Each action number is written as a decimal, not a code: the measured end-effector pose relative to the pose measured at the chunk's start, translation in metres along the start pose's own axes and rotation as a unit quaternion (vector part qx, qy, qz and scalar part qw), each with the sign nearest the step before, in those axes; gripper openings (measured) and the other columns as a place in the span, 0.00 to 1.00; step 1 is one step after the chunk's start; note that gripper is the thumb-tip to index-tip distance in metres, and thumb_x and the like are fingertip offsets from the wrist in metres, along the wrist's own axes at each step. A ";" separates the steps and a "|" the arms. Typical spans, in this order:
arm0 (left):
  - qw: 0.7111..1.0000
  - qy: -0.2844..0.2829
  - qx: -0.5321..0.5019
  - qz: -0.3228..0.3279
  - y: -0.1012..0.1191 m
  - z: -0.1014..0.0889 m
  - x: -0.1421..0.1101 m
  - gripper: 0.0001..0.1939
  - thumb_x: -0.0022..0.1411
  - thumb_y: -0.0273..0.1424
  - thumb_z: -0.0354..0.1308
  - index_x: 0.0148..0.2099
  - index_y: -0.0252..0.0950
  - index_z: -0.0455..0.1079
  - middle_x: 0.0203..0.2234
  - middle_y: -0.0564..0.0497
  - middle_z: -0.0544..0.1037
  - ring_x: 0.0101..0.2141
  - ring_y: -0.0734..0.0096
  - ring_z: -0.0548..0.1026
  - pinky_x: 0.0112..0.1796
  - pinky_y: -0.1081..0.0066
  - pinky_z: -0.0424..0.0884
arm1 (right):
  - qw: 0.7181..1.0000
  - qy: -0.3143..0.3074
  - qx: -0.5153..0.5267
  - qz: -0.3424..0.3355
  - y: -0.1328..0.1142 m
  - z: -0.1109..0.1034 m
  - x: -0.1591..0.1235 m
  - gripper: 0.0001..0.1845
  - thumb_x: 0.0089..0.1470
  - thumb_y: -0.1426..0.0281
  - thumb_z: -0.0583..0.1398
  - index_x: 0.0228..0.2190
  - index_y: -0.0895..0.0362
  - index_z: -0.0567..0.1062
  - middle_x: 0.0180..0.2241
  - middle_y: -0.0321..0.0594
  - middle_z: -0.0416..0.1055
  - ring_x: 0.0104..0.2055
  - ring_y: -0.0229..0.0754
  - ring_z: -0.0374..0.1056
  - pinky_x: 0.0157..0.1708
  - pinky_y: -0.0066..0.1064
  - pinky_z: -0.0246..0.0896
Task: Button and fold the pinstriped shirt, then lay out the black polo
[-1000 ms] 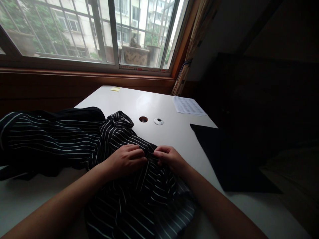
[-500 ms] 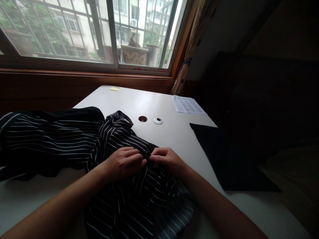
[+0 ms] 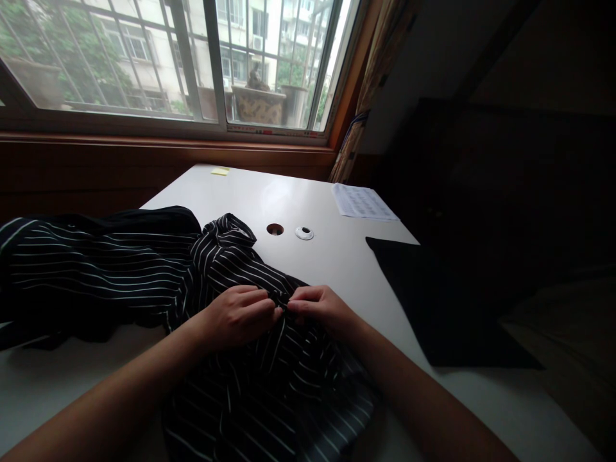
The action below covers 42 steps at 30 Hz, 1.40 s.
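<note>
A black shirt with thin white stripes (image 3: pixel 260 398) lies bunched over the near part of the white table, its collar standing up at the upper middle. My left hand (image 3: pixel 243 314) is closed on a fold along its front. Close beside it, my right hand (image 3: pixel 317 308) pinches the same strip of cloth between thumb and fingers. The fingertips of both hands nearly meet; whatever small detail sits between them is too dark to make out. More striped black cloth (image 3: pixel 96 263) spreads to the left, joined to or touching the shirt.
On the white table (image 3: pixel 231 192) are a round cable hole (image 3: pixel 274 229), a white ring-shaped cap (image 3: pixel 304 233), a yellow sticky note (image 3: pixel 220 171) and printed sheets (image 3: pixel 363 202). A dark flat cloth or mat (image 3: pixel 433 308) hangs over the right edge. Behind stands a barred window (image 3: pixel 168 64).
My right hand has shifted slightly left, bringing its fingertips up against those of my left hand at the cloth. In the last half second both hands have barely moved.
</note>
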State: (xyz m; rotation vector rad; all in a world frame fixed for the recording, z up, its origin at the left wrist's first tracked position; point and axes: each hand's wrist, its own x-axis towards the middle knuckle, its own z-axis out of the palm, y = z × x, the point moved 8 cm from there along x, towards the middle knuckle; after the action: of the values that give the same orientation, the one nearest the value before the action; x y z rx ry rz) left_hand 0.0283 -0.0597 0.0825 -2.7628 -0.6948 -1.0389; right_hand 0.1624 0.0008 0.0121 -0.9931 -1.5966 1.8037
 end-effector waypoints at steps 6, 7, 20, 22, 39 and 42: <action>1.000 -0.005 0.007 0.005 0.001 0.000 0.000 0.12 0.69 0.24 0.54 0.31 0.37 0.60 0.21 0.58 0.63 0.22 0.76 0.60 0.25 0.70 0.60 | 0.998 -0.015 0.051 0.014 0.006 0.002 0.002 0.19 0.54 0.55 0.65 0.31 0.60 0.81 0.26 0.38 0.75 0.26 0.35 0.69 0.29 0.28 0.63; 1.000 -0.006 0.009 0.006 0.002 0.001 0.000 0.12 0.69 0.24 0.54 0.31 0.37 0.60 0.21 0.58 0.63 0.22 0.76 0.60 0.25 0.70 0.60 | 0.998 -0.016 0.053 0.018 0.006 0.002 0.002 0.18 0.54 0.55 0.65 0.32 0.60 0.81 0.26 0.38 0.75 0.26 0.35 0.69 0.29 0.28 0.63; 0.999 -0.033 0.014 0.030 0.007 0.008 -0.003 0.10 0.71 0.25 0.51 0.33 0.37 0.63 0.22 0.56 0.66 0.23 0.75 0.63 0.27 0.69 0.62 | 0.998 -0.051 0.017 0.027 0.004 0.008 0.001 0.15 0.48 0.61 0.70 0.35 0.59 0.81 0.26 0.35 0.74 0.27 0.36 0.67 0.31 0.29 0.63; 0.999 -0.037 0.013 0.034 0.007 0.009 -0.004 0.10 0.71 0.26 0.51 0.34 0.37 0.63 0.23 0.56 0.67 0.23 0.75 0.64 0.28 0.69 0.63 | 0.998 -0.059 0.013 0.032 0.004 0.009 0.000 0.14 0.49 0.62 0.69 0.34 0.59 0.81 0.26 0.35 0.73 0.27 0.35 0.67 0.31 0.29 0.62; 0.997 -0.066 0.007 0.046 0.012 0.011 -0.003 0.10 0.71 0.26 0.51 0.34 0.36 0.63 0.23 0.56 0.67 0.25 0.75 0.65 0.30 0.69 0.64 | 0.989 -0.120 0.028 0.080 0.008 0.014 -0.004 0.13 0.49 0.63 0.69 0.31 0.60 0.78 0.23 0.32 0.70 0.24 0.31 0.63 0.25 0.24 0.55; 0.998 -0.056 0.003 0.027 0.007 0.009 -0.001 0.09 0.70 0.26 0.52 0.34 0.36 0.64 0.24 0.56 0.68 0.25 0.75 0.65 0.30 0.70 0.65 | 0.990 -0.114 0.038 0.080 0.011 0.012 -0.002 0.12 0.49 0.65 0.69 0.31 0.60 0.78 0.21 0.31 0.68 0.22 0.30 0.60 0.24 0.23 0.53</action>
State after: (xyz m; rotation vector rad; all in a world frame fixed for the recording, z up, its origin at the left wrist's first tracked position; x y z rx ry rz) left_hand 0.0359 -0.0643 0.0752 -2.8359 -0.6311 -0.8754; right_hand 0.1547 -0.0099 0.0023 -0.9299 -1.6041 2.1362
